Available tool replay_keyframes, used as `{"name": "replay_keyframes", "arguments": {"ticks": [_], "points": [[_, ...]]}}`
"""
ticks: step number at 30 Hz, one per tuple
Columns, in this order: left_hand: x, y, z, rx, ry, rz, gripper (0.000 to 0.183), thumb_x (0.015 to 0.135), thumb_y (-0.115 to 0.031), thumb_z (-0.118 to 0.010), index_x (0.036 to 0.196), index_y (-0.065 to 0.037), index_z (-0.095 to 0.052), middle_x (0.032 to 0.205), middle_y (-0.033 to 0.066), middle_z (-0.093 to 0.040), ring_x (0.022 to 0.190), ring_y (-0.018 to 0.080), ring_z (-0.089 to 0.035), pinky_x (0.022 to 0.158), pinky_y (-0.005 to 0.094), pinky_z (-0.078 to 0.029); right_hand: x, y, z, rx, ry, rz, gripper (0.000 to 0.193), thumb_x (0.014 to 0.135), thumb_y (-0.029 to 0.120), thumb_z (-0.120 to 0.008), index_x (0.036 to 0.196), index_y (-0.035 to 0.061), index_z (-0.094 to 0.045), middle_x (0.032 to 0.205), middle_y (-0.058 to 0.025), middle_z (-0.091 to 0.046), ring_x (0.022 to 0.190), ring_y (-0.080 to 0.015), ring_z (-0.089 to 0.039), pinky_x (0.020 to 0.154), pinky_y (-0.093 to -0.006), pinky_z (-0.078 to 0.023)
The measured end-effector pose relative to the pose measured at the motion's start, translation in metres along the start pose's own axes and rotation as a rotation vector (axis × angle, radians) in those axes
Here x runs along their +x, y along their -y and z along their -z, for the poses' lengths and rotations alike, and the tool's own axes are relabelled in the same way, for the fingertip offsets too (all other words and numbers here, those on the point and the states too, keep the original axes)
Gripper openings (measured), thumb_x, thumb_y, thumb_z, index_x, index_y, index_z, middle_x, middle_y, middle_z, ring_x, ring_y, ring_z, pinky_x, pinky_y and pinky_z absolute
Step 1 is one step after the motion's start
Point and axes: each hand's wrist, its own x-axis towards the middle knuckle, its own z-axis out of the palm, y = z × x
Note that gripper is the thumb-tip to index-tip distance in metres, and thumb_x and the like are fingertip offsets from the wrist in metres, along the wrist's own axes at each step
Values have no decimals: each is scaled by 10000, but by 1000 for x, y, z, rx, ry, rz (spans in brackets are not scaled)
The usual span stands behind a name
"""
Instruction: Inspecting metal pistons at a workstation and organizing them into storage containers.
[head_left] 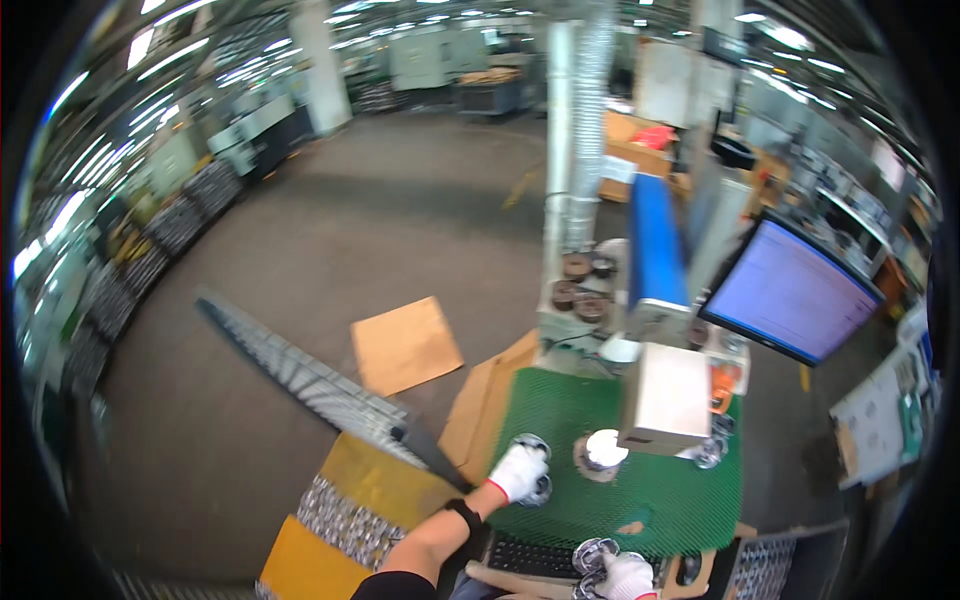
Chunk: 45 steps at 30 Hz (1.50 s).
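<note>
My left hand (519, 472), in a white glove with a red cuff, reaches onto the left side of the green mat (560, 405). Its fingers close around shiny round metal parts (540, 491), which it partly covers. Low in the picture, beside the keyboard (533, 556), my gloved right hand (628, 577) grips more shiny ring-shaped metal parts (595, 554). Between the hands and farther off, a brightly lit round piece (603, 450) sits on the mat. Motion blur hides how the fingertips meet the metal.
A blue-columned machine with a pale box-shaped head (668, 398) rises over the mat's far right. Beside it hang a monitor (795, 285) and, below, more metal parts (712, 450). Yellow trays (385, 478) with many small metal pieces stand left. Cardboard (405, 345) lies on the floor.
</note>
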Motion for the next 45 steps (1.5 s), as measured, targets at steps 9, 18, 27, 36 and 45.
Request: {"name": "replay_keyframes", "arguments": {"ticks": [9, 18, 27, 36, 45], "points": [[-304, -143, 2, -193, -223, 955, 241, 634, -296, -650, 642, -56, -637, 722, 158, -584, 705, 329, -592, 623, 441, -478, 71, 93, 12, -264, 434, 551, 430, 637, 350, -764, 969, 112, -632, 872, -178, -642, 868, -370, -633, 802, -463, -498], [-600, -290, -99, -164, -247, 1977, 209, 672, -307, -730, 770, -122, -738, 880, 131, -642, 855, 311, -618, 796, 440, -450, 26, 305, -88, -380, 462, 1084, 396, 626, 252, -772, 969, 109, -634, 888, -167, -628, 858, -361, -626, 726, -465, -504], [-711, -292, -216, -454, -408, 2192, 236, 641, -226, -776, 846, -113, -746, 938, 117, -672, 897, 301, -642, 810, 426, -487, -53, 474, -251, -538, 799, 1267, 374, 689, 242, -729, 1016, 99, -618, 916, -170, -634, 827, -336, -652, 722, -437, -527], [-742, -206, -412, -505, -777, 2782, 303, 656, -174, -749, 951, -107, -730, 1104, 130, -652, 997, 327, -625, 903, 398, -503, -28, 547, -433, -660, 906, 1315, 405, 656, 169, -695, 1050, 114, -620, 834, -164, -614, 802, -333, -636, 693, -441, -507], [-779, -169, -515, -528, -712, 2866, 263, 658, -164, -766, 915, -118, -729, 1170, 89, -646, 1043, 291, -632, 930, 379, -496, 41, 574, -617, -676, 732, 1414, 442, 677, 164, -682, 1115, 132, -629, 785, -153, -598, 717, -317, -625, 610, -436, -492]]}}
